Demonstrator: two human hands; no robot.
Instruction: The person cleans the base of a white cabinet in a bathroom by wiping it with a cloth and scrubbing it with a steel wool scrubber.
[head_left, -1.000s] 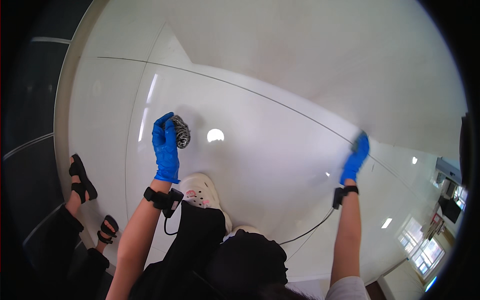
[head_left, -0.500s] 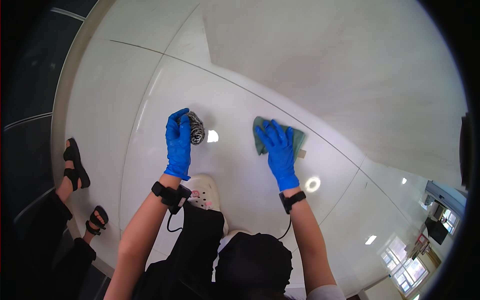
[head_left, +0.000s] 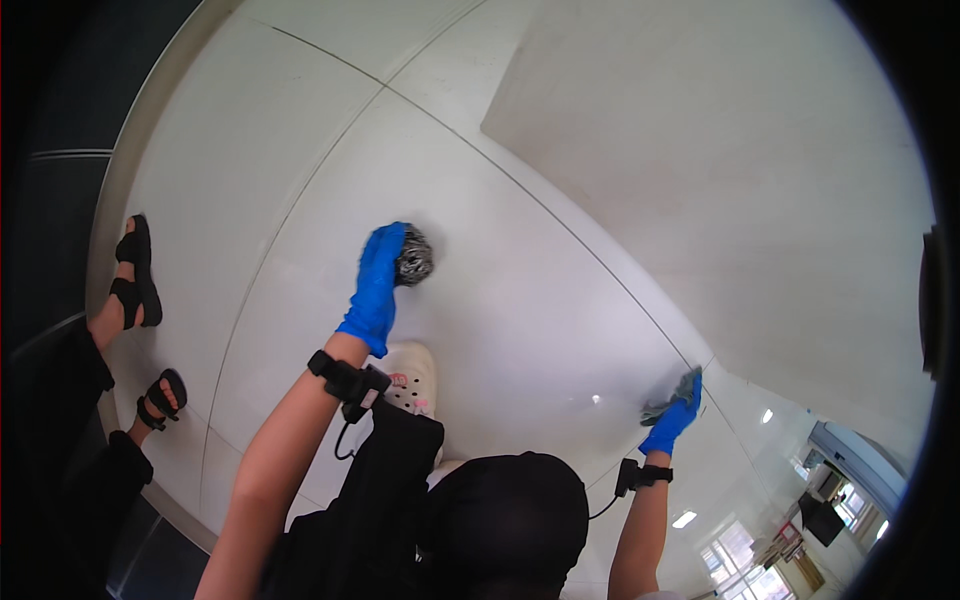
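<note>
Cloth of crumpled grey-green fabric, bunched in the blue-gloved right hand, has swung rightward across the glossy white tiled floor, bringing it near the large pale panel blocking the far right. The blue-gloved left hand grips a curly silver-grey scouring ball, just beyond a perforated cream clog.

Here on the left, the scouring ball sits at the right side of the left hand, with a shoe just behind. Well across to the right, there's the cloth at the right hand, near the panel! Another person's sandals stand far left on the floor.
</note>
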